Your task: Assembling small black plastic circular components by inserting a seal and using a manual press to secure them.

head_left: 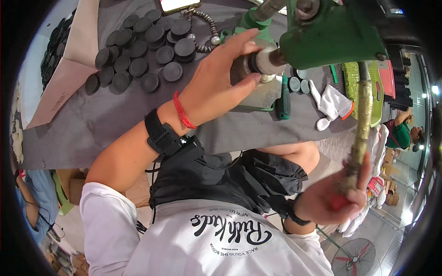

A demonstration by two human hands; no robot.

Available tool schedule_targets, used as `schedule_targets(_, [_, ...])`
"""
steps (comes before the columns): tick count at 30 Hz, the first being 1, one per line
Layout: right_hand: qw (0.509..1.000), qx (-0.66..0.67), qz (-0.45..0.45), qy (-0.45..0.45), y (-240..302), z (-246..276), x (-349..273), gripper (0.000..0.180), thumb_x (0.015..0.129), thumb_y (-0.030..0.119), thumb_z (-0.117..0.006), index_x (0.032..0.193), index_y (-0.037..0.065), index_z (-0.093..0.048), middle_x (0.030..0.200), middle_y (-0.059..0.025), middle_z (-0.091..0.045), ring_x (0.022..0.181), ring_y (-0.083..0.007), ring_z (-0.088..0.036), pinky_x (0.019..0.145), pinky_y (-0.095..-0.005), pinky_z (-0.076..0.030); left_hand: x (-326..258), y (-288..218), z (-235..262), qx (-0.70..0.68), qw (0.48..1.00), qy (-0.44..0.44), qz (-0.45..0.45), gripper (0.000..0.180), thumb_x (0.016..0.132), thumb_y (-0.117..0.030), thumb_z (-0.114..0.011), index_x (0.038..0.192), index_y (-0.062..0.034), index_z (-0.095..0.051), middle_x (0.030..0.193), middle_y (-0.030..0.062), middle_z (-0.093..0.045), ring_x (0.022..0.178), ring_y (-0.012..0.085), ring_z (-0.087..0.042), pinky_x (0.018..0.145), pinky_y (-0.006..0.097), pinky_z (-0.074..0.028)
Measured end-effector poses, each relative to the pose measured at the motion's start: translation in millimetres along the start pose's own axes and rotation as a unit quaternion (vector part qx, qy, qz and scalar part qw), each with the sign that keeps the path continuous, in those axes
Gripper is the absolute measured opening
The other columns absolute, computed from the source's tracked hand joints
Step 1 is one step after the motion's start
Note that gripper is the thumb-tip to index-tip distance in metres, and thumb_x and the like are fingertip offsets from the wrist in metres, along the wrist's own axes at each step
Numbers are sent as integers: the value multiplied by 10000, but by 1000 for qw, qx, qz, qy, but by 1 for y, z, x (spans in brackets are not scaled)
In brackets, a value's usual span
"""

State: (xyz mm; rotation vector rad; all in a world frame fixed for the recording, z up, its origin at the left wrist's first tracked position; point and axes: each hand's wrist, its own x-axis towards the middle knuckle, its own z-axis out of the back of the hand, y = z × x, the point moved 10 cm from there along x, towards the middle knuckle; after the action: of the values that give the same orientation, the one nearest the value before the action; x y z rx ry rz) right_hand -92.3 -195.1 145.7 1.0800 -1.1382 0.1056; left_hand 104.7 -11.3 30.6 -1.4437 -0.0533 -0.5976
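A green hand press (331, 39) stands at the table's far edge, with a pale cylindrical head (269, 62) at the end of its ram. My left hand (212, 87) reaches to this head, thumb and fingers curved round a dark round piece (240, 69) beneath it. The fingers partly cover that piece, so its full shape is hidden. On the right, my right hand (338, 195) is wrapped round the low end of the press's long worn metal lever (363, 110), where a bit of red shows. Many black round caps (138, 64) lie loosely left of my left hand.
An open pink-white carton (69, 78) holding black pieces stands at left. A phone (177, 4) with a beaded strap lies at the back. Right of the press are a green-handled tool (284, 99), grey discs (294, 84), a white glove (331, 103) and a green basket (376, 92).
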Motion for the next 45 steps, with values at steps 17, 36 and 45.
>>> schedule_targets(17, [999, -2, 42, -32, -3, 3, -8, 352, 935, 332, -326, 972, 75, -564, 1295, -308, -448, 1258, -423, -384, 1044, -492, -316, -2, -17, 2, 72, 995, -49, -50, 711, 749, -30, -681, 1372, -36, -339, 1171, 97, -575, 1090, 183, -536, 984, 309, -380])
schedule_targets(36, [1000, -15, 11, -8, 12, -2, 11, 353, 945, 315, -319, 948, 77, -581, 1269, -345, -447, 1245, -420, -401, 1045, -488, -323, -5, 0, 1, 14, 999, -19, 29, 709, 732, -36, -685, 1363, -60, -363, 1161, 82, -585, 1126, 181, -520, 1001, 314, -367])
schedule_targets(45, [997, 30, 66, -17, -12, -1, -17, 319, 952, 336, -326, 1011, 104, -537, 1287, -333, -438, 1221, -433, -418, 1047, -505, -310, -3, -6, -1, 9, 1000, -20, 2, 705, 723, -84, -729, 1343, -69, -394, 1145, 91, -593, 1062, 163, -536, 986, 311, -368])
